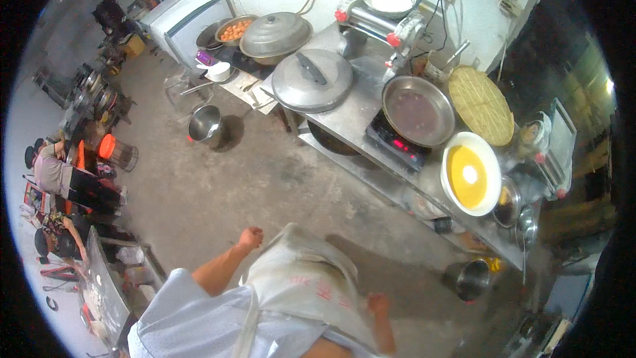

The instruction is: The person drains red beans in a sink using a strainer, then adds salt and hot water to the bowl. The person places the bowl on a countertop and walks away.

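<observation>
Both my hands hang beside my white apron (298,261) over the concrete floor. My left hand (252,237) has its fingers curled in, and nothing shows in it. My right hand (378,303) is lower and blurred; no held thing is visible, and its fingers are hard to make out. Neither hand touches the steel table (357,84) before me. On it, a steel pan (417,112) of purplish-brown liquid sits on a lit induction cooker (397,144). Close by is a white bowl (471,174) of yellow grains with a white patch in the middle.
A large lidded pot (312,81), a roller dough machine (372,22) and a round woven bamboo tray (481,105) stand along the table. Steel buckets (204,123) (473,281) are on the floor. Two people (54,169) (62,233) are at the left, near another table (112,293).
</observation>
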{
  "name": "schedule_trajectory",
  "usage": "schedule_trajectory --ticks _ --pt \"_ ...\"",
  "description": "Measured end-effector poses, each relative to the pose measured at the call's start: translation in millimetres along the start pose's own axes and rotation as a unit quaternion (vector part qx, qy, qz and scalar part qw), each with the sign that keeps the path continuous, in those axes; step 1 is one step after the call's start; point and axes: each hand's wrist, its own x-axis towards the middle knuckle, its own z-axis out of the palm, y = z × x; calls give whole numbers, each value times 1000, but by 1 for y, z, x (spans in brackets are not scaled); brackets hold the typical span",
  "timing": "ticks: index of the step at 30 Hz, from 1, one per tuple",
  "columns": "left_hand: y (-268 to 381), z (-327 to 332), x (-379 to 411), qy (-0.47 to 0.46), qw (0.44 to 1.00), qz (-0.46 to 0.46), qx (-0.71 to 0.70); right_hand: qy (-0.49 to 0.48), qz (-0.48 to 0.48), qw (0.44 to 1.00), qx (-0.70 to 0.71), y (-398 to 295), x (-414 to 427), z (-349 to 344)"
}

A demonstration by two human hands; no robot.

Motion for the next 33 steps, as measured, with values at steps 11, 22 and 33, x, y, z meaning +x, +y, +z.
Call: schedule_trajectory --ticks 11,22,33 --pt "-34 9 25 -13 999 -43 -19 -69 237 903 351 -75 34 -113" --pt "-23 27 93 -91 979 -15 -182 -67 -77 982 -159 -82 6 -83" --pt "-12 13 86 -73 989 -114 -64 15 319 813 487 -131 -8 -98"
